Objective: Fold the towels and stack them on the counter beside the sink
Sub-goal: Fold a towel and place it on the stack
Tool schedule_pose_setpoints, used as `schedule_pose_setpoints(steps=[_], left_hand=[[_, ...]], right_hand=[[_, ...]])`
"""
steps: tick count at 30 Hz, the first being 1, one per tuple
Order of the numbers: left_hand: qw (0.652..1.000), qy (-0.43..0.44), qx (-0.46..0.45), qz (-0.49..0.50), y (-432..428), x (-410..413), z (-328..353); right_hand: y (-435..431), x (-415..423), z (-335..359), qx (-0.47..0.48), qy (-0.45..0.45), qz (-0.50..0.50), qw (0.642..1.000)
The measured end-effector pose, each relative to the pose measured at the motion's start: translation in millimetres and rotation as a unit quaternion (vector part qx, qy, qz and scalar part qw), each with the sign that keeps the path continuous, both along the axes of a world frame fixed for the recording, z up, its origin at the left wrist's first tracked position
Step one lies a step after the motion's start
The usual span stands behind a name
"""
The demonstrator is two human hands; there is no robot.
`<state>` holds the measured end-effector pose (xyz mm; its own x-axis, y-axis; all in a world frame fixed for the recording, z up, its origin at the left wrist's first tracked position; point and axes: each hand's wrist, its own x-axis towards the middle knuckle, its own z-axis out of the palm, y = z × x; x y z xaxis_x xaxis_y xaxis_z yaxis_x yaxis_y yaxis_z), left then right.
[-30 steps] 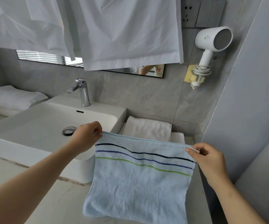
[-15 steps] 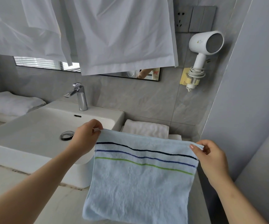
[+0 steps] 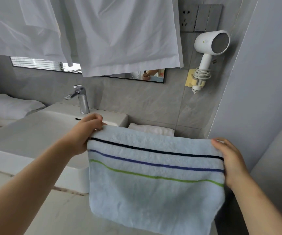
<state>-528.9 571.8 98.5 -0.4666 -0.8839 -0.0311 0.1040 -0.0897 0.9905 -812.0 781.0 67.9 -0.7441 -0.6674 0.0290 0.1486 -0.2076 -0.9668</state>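
Presently the blue towel (image 3: 153,184) hung spread in front of the person, held up by its top edge; three stripes, black, blue and green, ran across its upper part; its lower edge hung low over the table (image 3: 52,209), and whether it touched the surface could not be told. The left hand (image 3: 86,131) gripped the top left corner, fingers curled over the edge; the right hand (image 3: 230,160) pinched the top right corner, thumb on the near face; the cloth between them was level and nearly taut.

Just behind the top edge, a folded white towel (image 3: 151,129) lay on the table against the wall, beside the sink (image 3: 35,133); the faucet (image 3: 81,99) stood at the back of the basin; more white towels (image 3: 6,107) were piled at the far left. White sheets (image 3: 120,39) hung over most of the mirror (image 3: 43,64); a hair dryer (image 3: 209,43) sat in its wall holder at the right.

Step in hand, as judged: a fold in progress, the towel squared up and ready for the next halving. The next move probably calls for bringing the two held corners together, edges matched and stripes aligned, or laying the cloth flat on the table first; the soft pile may sag out of line unless both grips hold; stacking beside the sink was not yet done.
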Motion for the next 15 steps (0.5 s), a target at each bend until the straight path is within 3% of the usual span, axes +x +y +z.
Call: schedule_pose_setpoints(steps=[3, 6, 10, 15], left_hand=[[0.993, -0.026, 0.092, -0.075, -4, 2, 0], [0.988, -0.08, 0.11, -0.072, -8, -5, -14], [0.974, -0.228, -0.012, -0.006, -14, -20, -45], [0.891, -0.409, -0.194, -0.035, -28, -32, -88]], right_hand=[[0, -7, 1, 0.047, -0.041, 0.041, 0.997], [-5, -16, -14, 0.166, -0.037, 0.043, 0.984], [-14, -16, -44, 0.228, 0.065, -0.025, 0.971], [-22, -16, -81, 0.293, 0.171, -0.035, 0.94]])
